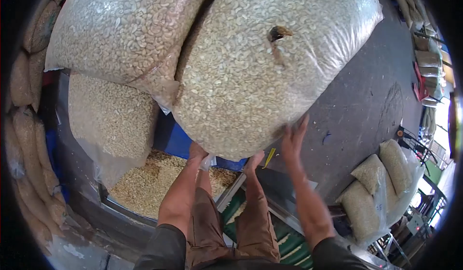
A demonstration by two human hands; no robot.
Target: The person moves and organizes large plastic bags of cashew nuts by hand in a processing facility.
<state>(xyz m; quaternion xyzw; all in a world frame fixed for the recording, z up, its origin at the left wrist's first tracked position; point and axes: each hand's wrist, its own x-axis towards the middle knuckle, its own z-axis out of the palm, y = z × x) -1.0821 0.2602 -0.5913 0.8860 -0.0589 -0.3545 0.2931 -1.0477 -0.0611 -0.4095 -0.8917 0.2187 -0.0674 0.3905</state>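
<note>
A large clear plastic bag [241,82] full of pale, curved nuts lies in front of me, with a small dark hole on its upper side. My left hand [197,151] grips the bag's near lower edge, its fingers partly hidden by the plastic. At the bag's lower right side, my right hand [295,137] touches the plastic with its fingers stretched out and slightly blurred. A second full bag [125,29] lies against it on the left, above a third bag [113,115].
Loose nuts fill a metal-edged bin [159,183] below. Blue material [181,140] shows under the bags. More bags [376,188] stand at the lower right near a pallet jack [410,140]. Stacked sacks [29,140] line the left. A green ridged surface [289,248] lies near my legs.
</note>
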